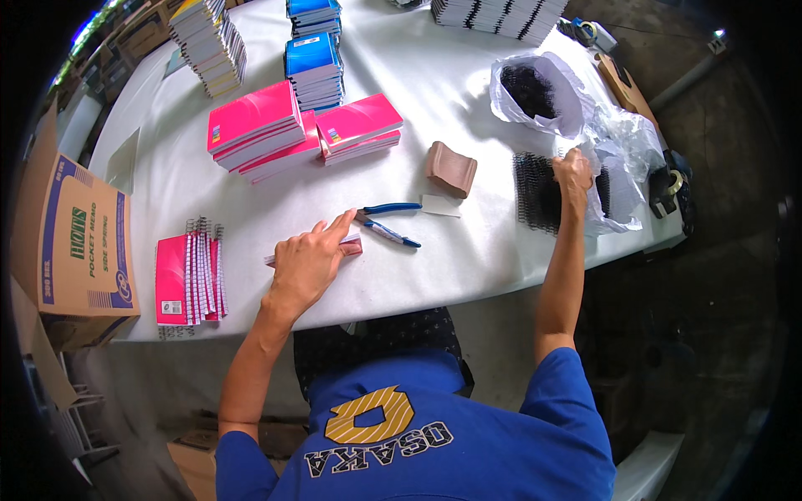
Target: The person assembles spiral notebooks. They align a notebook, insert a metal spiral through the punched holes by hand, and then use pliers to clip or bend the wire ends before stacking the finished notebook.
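Observation:
My left hand point(305, 263) lies over a narrow pink notebook point(352, 245) near the table's front edge. Its fingers grip the notebook from above and hide most of it. Just beyond the fingertips are blue-handled pliers point(391, 209), with a blue pen-like tool point(393, 235) beside them. Over on the right, my right hand point(573, 175) is closed at a flat pile of black spiral coils point(536, 196). Its fingertips are among the coils by the plastic bag, and how many it grips is hidden. Left of my left hand stand several pink notebooks with coils through their edges point(173, 271).
Stacked pink notebooks point(255, 117), blue notebooks point(313, 57) and yellow-edged notebooks point(209, 46) stand farther back. A brown curved block point(451, 169) sits mid-table. Right are a white bag of black coils point(568, 113) and a tape dispenser point(666, 194). An open carton point(79, 242) flanks the left edge.

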`<state>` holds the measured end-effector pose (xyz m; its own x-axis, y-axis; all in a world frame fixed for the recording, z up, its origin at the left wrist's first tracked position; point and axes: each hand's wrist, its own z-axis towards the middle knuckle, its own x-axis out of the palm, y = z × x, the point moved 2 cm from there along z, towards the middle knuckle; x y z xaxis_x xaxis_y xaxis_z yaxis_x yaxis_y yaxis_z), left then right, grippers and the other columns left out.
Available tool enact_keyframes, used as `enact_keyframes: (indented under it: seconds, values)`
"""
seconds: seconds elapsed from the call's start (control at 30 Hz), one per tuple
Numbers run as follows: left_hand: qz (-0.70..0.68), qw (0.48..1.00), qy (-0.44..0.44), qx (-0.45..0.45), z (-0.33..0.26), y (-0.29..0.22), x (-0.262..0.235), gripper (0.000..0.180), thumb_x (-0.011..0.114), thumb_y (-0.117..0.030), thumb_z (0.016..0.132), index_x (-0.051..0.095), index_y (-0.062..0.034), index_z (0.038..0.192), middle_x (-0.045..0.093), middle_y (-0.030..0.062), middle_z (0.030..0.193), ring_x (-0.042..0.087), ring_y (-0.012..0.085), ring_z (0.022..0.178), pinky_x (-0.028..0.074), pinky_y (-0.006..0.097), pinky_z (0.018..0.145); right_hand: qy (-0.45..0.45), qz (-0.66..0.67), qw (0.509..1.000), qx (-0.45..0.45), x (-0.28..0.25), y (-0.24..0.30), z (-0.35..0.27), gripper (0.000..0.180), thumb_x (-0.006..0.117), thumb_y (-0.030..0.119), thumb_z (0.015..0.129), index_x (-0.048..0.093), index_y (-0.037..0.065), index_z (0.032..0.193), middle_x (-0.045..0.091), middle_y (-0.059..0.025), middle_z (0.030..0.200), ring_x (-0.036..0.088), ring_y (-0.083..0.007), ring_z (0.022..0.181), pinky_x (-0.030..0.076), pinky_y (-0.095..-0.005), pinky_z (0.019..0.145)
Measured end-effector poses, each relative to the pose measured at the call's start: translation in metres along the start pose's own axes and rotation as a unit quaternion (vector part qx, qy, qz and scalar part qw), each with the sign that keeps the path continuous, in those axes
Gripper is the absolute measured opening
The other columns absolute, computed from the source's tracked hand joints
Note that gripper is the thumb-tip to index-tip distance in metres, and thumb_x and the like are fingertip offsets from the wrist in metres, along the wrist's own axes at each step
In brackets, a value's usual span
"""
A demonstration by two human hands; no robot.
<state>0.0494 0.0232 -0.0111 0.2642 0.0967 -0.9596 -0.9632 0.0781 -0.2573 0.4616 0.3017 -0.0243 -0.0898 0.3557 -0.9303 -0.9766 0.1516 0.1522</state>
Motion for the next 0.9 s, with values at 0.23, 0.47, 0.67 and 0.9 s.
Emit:
enact_keyframes:
  seconds: [0.23, 0.47, 0.67, 0.9]
  values:
    - [0.018, 1.0, -0.01, 0.002, -0.003, 0.008, 0.005, 0.054, 0.062, -0.041, 0.09, 0.052, -0.0223, 0.139, 0.069, 0.022, 0.102, 0.07, 0.0347, 0.075, 0.057, 0.044, 0.063, 0.028, -0.009, 0.999, -0.03, -0.009, 0.029, -0.024, 0.058, 0.067, 0.054, 0.082, 0.067, -0.003, 0.096, 0.07, -0.0248, 0.095, 0.068, -0.0406, 0.093, 0.052, -0.0513, 0.08]
    - [0.019, 1.0, -0.013, 0.006, -0.001, 0.004, 0.004, 0.054, 0.062, -0.043, 0.089, 0.052, -0.0226, 0.139, 0.069, 0.0228, 0.103, 0.07, 0.0354, 0.074, 0.057, 0.044, 0.063, 0.089, -0.041, 0.995, -0.018, 0.006, 0.02, -0.003, 0.032, 0.061, 0.028, 0.086, 0.068, 0.002, 0.102, 0.069, -0.0217, 0.106, 0.067, -0.039, 0.099, 0.054, -0.0498, 0.083]
    - [0.022, 1.0, -0.021, 0.005, -0.002, 0.005, 0.004, 0.054, 0.062, -0.044, 0.089, 0.053, -0.0235, 0.138, 0.068, 0.0247, 0.103, 0.07, 0.0364, 0.076, 0.057, 0.044, 0.063, 0.22, -0.012, 0.975, 0.034, -0.03, 0.017, 0.018, 0.032, 0.062, 0.021, 0.084, 0.064, -0.006, 0.1, 0.07, -0.0206, 0.08, 0.071, -0.0295, 0.068, 0.058, -0.0396, 0.066]
    - [0.018, 0.999, -0.034, 0.017, -0.001, 0.003, 0.007, 0.054, 0.063, -0.044, 0.089, 0.054, -0.0224, 0.137, 0.068, 0.0253, 0.102, 0.07, 0.0355, 0.073, 0.057, 0.043, 0.061, 0.106, -0.096, 0.973, -0.183, -0.028, -0.012, 0.031, 0.02, 0.056, 0.008, 0.083, 0.066, -0.004, 0.095, 0.07, -0.0236, 0.086, 0.07, -0.0372, 0.082, 0.055, -0.0474, 0.074]
